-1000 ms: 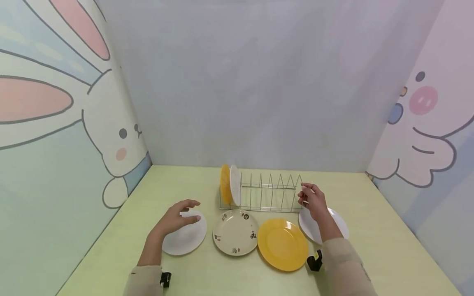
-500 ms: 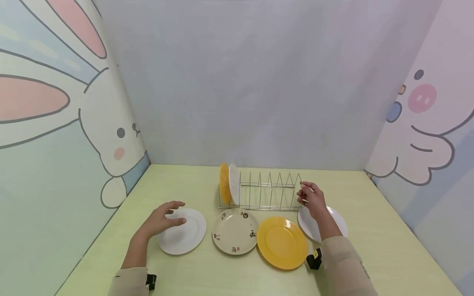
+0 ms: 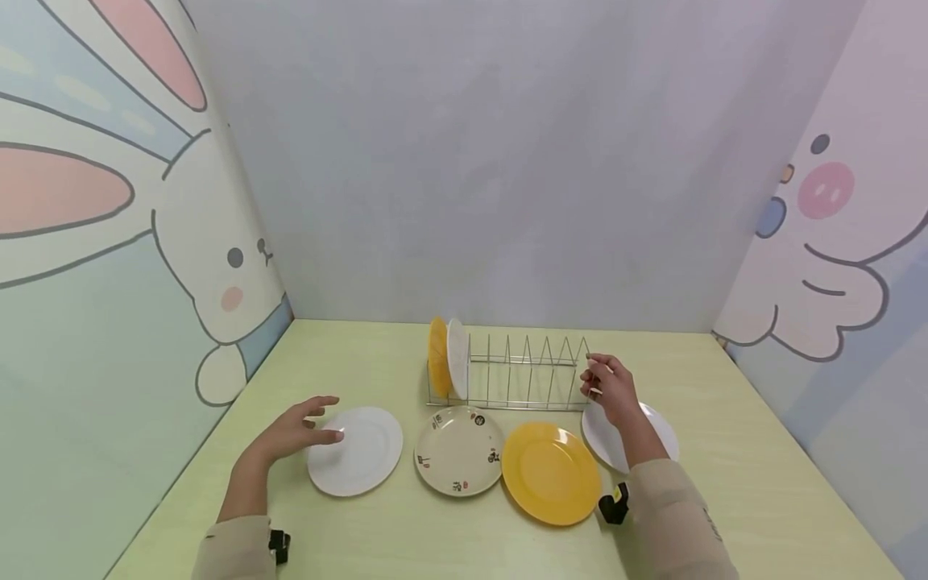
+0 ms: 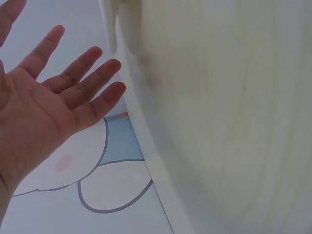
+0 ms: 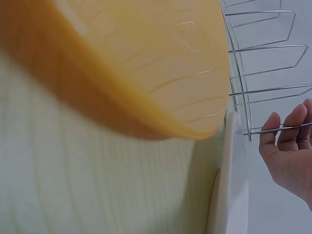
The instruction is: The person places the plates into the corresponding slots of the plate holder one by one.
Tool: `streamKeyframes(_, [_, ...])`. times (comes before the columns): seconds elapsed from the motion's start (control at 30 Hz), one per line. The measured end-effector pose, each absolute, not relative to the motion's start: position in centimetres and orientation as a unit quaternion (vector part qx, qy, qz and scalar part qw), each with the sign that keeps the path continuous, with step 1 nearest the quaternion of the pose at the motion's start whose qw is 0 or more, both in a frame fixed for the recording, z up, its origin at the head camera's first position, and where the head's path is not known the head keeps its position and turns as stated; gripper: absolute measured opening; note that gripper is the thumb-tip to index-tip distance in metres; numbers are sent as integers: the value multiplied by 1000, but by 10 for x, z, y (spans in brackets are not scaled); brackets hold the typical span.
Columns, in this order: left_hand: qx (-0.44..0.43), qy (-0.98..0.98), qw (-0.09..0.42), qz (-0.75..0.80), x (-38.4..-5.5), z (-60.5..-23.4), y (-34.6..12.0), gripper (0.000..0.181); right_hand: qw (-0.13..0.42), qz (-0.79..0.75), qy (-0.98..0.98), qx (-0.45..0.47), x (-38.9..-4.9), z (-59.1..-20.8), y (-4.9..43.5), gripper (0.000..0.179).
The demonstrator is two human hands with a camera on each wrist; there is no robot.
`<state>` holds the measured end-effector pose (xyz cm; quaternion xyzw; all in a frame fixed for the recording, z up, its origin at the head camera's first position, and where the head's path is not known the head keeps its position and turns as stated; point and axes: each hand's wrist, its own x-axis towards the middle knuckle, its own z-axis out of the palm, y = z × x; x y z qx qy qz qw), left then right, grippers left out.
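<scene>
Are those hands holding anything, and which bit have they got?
The right hand holds the wire rack by its right end wire. The left hand holds nothing.

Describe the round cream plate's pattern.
The round cream plate bears small dark and reddish motifs around its edge; the head view shows them best.

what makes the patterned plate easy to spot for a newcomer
Start at the wire rack toward the back of the table. Just in front of its left part lies the patterned plate, flat between a white plate and a yellow plate. Unlike those plain neighbours, it is cream with small printed motifs.
</scene>
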<state>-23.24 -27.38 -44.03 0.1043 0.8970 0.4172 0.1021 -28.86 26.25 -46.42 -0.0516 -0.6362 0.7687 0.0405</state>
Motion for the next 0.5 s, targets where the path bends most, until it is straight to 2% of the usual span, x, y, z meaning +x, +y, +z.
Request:
streamKeyframes(0.3, [81, 894, 131, 421, -243, -452, -289, 73, 38, 774, -630, -53, -290, -464, 263, 18])
streamKeyframes(0.5, [37, 864, 173, 472, -249, -457, -294, 69, 39, 773, -632, -52, -290, -463, 263, 18])
